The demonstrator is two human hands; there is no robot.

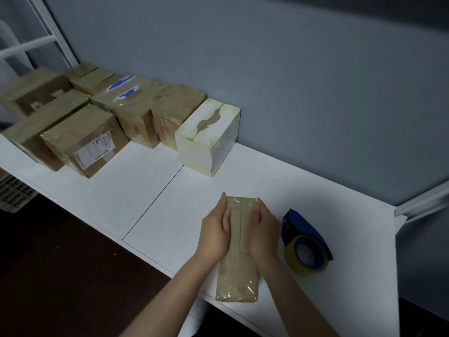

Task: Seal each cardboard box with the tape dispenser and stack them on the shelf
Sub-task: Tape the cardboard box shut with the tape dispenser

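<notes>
- Grey-blue wall (291, 69) fills the background, with a white metal frame (58, 40) in the far left corner.
- White desk (145, 190) runs along the wall, with a seam across its top.
- Brown cardboard boxes (85, 132) crowd the far left of the desk, close together and partly stacked. All are closed and glossy with tape, so their contents are hidden.
- White box (206, 142) ends that row on the right, its top flaps taped over a torn strip.
- Narrow cardboard box (239, 276), the one being worked on, lies at the desk's front edge. Its long axis points away from the person toward the wall. Clear tape shines along its top seam and over its near end.
- Left hand (215, 234) presses flat against the box's left side, fingers straight and thumb on top, not clenched.
- Right hand (264, 232) mirrors it on the right side, also flat and pressing.
- Blue tape dispenser (306, 242) lies on its side just beside the right hand, which is the nearer one to it.
- Judging by this, the sealed pile lies up and to the left of the narrow cardboard box, closer to the left hand.
</notes>
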